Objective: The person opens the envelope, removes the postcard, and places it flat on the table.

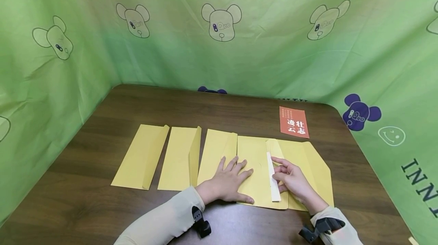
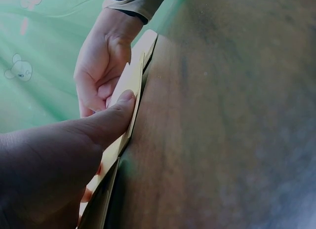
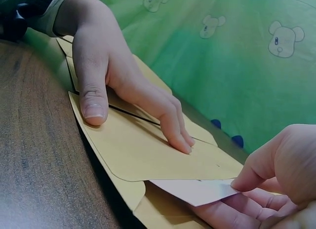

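While the left hand (image 1: 228, 184) presses flat, fingers spread, on the yellow paper envelope (image 1: 258, 169), the right hand (image 1: 293, 181) pinches its white peel-off strip (image 1: 273, 178) between thumb and fingertips.

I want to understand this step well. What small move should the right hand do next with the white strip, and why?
Probably peel the narrow white paper strip further off. The right hand pinches the strip, and the right wrist view shows its end lifted off the yellow paper envelope. The rest of it seems to lie along the flap edge. The left hand presses flat on the envelope, steadying it.
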A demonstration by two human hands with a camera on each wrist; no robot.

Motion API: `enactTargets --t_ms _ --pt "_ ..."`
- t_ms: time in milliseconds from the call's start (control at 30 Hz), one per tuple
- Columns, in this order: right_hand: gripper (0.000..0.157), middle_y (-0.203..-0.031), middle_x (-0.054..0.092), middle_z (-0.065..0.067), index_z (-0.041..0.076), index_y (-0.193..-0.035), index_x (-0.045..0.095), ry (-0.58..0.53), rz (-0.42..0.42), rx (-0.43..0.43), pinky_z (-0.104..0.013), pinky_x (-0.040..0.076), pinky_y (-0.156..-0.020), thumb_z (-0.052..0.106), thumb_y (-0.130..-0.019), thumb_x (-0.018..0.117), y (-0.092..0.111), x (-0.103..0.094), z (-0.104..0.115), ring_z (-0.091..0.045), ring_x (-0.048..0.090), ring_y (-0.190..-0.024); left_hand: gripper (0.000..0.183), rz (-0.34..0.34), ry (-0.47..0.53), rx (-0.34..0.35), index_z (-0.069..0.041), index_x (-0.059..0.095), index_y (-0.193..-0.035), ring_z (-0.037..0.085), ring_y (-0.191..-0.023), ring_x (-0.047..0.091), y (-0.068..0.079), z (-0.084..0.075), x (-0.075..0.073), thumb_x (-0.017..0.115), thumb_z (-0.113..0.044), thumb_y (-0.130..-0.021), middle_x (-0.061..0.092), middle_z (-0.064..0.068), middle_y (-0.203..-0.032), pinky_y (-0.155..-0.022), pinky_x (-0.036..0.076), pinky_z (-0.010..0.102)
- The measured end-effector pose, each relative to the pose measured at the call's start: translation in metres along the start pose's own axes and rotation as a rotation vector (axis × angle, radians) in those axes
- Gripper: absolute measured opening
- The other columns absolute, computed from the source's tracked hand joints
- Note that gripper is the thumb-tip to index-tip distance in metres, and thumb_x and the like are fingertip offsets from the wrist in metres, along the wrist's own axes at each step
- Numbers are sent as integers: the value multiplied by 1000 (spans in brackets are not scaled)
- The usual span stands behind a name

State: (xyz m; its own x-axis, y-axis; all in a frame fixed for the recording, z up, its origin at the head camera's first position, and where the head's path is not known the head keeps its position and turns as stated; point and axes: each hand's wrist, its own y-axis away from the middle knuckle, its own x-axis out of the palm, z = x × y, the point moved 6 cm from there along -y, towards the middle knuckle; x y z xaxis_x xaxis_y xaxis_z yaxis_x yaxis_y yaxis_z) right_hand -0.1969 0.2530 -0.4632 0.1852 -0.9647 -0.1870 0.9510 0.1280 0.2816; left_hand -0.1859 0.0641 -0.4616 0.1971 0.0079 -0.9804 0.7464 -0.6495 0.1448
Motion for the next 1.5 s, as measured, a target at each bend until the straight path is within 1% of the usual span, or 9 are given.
enactTargets --t_ms 167,433,700,867,1100,1300,1400,1500 --pt "65 -89 54 -11 -8 -149 31 -14 -21 0 -32 54 -47 -11 -87 51 0 -1 0 -13 57 -63 87 -5 -7 1 -30 34 -156 27 -150 17 1 0 -1 50 -78 -85 25 -1 -162 -116 16 57" --pt "66 -88 53 -10 -7 -150 28 -21 -28 8 -33 54 -48 -11 -87 49 -1 -2 -1 -13 56 -65 87 -2 -14 -5 -31 34 -156 26 -150 17 1 -1 -1 49 -79 -85 25 -1 -162 -116 16 56" --pt "63 -90 51 -10 -9 -150 27 13 6 6 -35 56 -51 -9 -91 49 0 -2 0 -14 58 -68 87 -7 -9 -3 -30 35 -155 27 -150 17 1 0 -2 50 -79 -85 25 -1 -162 -116 16 56" --pt "68 -88 51 -9 -8 -151 26 36 63 4 -36 57 -51 -6 -89 54 2 -4 3 -14 56 -66 87 -8 -9 -3 -30 35 -155 27 -150 17 2 0 -1 49 -79 -85 25 -1 -162 -116 16 56" --pt "84 -90 48 -9 -7 -154 18 52 171 -6 -40 58 -54 -5 -83 64 7 -4 5 -16 55 -68 87 -3 -9 -6 -30 35 -155 26 -150 16 2 0 -2 50 -79 -85 25 -1 -162 -117 15 56" --pt "96 -89 48 -12 -7 -155 13 85 250 -43 -40 58 -54 -8 -78 70 9 -4 5 -17 56 -67 87 0 -5 -9 -31 35 -155 27 -150 16 2 0 -2 50 -79 -85 25 -1 -162 -117 15 56" --pt "96 -89 47 -12 -7 -155 11 110 267 -63 -37 57 -52 -8 -78 70 10 -4 6 -15 55 -63 88 3 -2 -12 -31 34 -156 26 -150 16 2 0 -2 49 -79 -84 24 -1 -163 -117 15 56" --pt "94 -89 45 -12 -8 -154 10 119 279 -82 -36 56 -51 -8 -80 68 10 -5 7 -14 55 -59 88 4 2 -13 -31 34 -156 26 -150 16 2 0 -2 50 -80 -84 24 -1 -163 -117 15 56"
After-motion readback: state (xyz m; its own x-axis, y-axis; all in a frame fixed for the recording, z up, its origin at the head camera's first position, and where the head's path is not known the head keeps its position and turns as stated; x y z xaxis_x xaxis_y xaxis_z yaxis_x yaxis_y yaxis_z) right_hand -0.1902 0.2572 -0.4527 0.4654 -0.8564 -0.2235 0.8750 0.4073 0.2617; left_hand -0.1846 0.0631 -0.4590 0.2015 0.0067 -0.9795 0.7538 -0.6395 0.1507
